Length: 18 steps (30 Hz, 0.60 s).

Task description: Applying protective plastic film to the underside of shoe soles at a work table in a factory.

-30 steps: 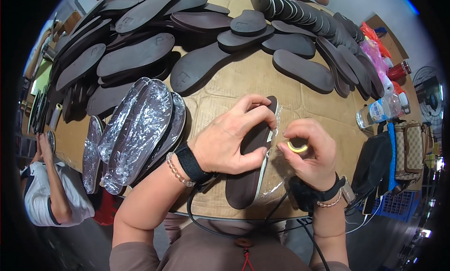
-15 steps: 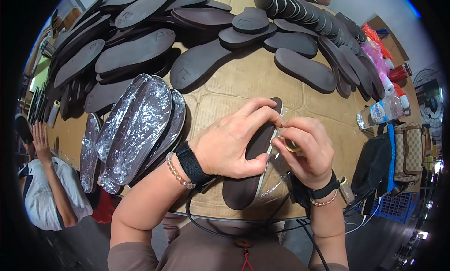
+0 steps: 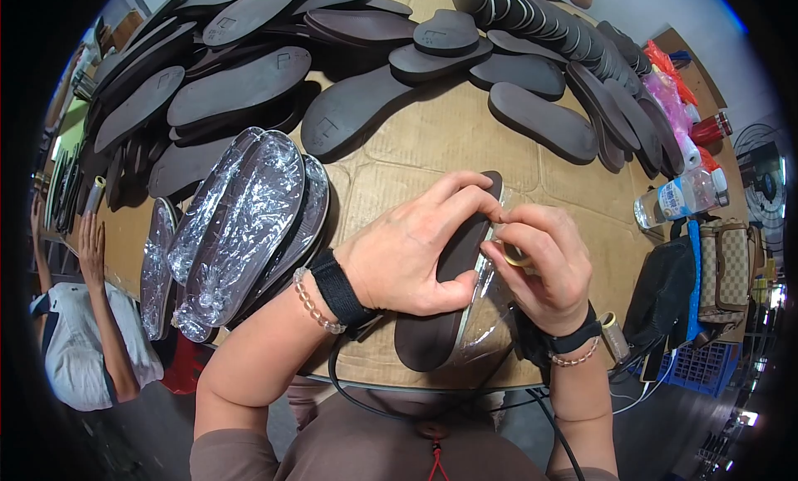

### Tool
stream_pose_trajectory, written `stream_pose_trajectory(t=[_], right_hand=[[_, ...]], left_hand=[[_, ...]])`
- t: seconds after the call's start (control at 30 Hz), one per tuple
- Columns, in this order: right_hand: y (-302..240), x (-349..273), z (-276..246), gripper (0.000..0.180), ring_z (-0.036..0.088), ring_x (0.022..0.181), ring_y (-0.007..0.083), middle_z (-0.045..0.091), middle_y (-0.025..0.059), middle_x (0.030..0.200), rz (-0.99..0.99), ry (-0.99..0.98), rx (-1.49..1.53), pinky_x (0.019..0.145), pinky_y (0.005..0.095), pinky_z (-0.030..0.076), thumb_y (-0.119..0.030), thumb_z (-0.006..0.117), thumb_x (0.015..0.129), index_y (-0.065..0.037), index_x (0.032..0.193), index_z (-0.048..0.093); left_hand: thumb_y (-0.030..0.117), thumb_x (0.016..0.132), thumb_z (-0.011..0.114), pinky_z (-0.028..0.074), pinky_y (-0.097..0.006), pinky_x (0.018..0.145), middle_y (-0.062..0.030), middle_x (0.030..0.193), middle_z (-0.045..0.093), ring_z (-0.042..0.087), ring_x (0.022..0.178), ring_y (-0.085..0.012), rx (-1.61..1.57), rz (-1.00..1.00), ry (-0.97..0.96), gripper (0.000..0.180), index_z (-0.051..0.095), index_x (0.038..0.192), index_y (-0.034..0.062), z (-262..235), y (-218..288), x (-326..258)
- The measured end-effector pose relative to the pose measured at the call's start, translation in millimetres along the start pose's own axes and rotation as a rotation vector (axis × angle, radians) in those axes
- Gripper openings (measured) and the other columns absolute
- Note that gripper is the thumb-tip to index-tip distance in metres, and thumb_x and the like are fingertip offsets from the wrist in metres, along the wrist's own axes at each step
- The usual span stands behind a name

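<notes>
A dark brown shoe sole (image 3: 426,341) stands tilted on its side at the table's near edge, a pale strip along its right edge. My left hand (image 3: 411,256) is closed over it, fingers at the far end and thumb on that right edge. My right hand (image 3: 549,269) pinches at the same edge, its fingertips close to the left fingers. A small yellowish ring, seemingly a roll of tape (image 3: 516,257), sits within the right fingers. Clear plastic film (image 3: 492,321) hangs beside the sole below the right hand. What the right fingertips pinch is hidden.
Film-wrapped soles (image 3: 249,223) lie left of my left forearm. Bare dark soles (image 3: 241,90) are piled along the far side, with a long row (image 3: 549,24) at far right. A water bottle (image 3: 682,198), black bag (image 3: 659,281) and checked bag (image 3: 721,273) stand right. A co-worker's arm (image 3: 104,323) is at left.
My hands and the sole stay almost in place, with only a slight shift of the right fingers along the edge. At the left, the co-worker's hands have moved and the dark sole there is out of sight.
</notes>
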State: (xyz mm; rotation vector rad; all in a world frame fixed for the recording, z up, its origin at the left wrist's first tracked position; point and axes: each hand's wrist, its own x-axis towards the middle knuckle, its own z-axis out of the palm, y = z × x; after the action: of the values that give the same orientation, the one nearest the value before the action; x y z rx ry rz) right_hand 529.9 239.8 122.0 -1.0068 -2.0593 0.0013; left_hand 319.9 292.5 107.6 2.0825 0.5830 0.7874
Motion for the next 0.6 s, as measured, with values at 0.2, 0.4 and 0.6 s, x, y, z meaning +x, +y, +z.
stream_pose_trajectory(t=[0.2,0.4,0.6], right_hand=[[-4.4,-0.7,0.5,0.035,0.067,0.084,0.0301,0.066,0.0126,0.104,0.046,0.003,-0.008,0.069,0.0384,0.055,-0.004,0.086,0.076,-0.003,0.106,0.068],[-4.7,-1.5,-0.8,0.044,0.068,0.086,0.0315,0.065,0.0142,0.108,0.174,0.031,0.012,0.072,0.038,0.058,-0.011,0.09,0.076,-0.002,0.112,0.066],[0.3,-3.5,-5.2,0.051,0.07,0.086,0.0279,0.068,0.0147,0.104,0.199,-0.012,-0.104,0.071,0.0363,0.058,-0.018,0.093,0.072,-0.001,0.112,0.066]], left_hand=[[0.014,0.075,0.071,0.045,-0.045,0.11,-0.0231,0.133,0.053,0.052,0.132,-0.0429,-0.009,-0.031,0.026,0.049,0.056,0.119,0.0014,4.1,2.6,1.6],[0.011,0.079,0.067,0.045,-0.044,0.108,-0.0222,0.133,0.053,0.052,0.132,-0.0427,-0.004,-0.069,0.08,0.039,0.056,0.116,0.0047,8.5,5.6,1.1],[0.012,0.08,0.066,0.045,-0.044,0.108,-0.0222,0.134,0.051,0.052,0.131,-0.0428,0.013,-0.106,0.064,0.041,0.056,0.119,0.0052,8.2,8.0,0.4]])
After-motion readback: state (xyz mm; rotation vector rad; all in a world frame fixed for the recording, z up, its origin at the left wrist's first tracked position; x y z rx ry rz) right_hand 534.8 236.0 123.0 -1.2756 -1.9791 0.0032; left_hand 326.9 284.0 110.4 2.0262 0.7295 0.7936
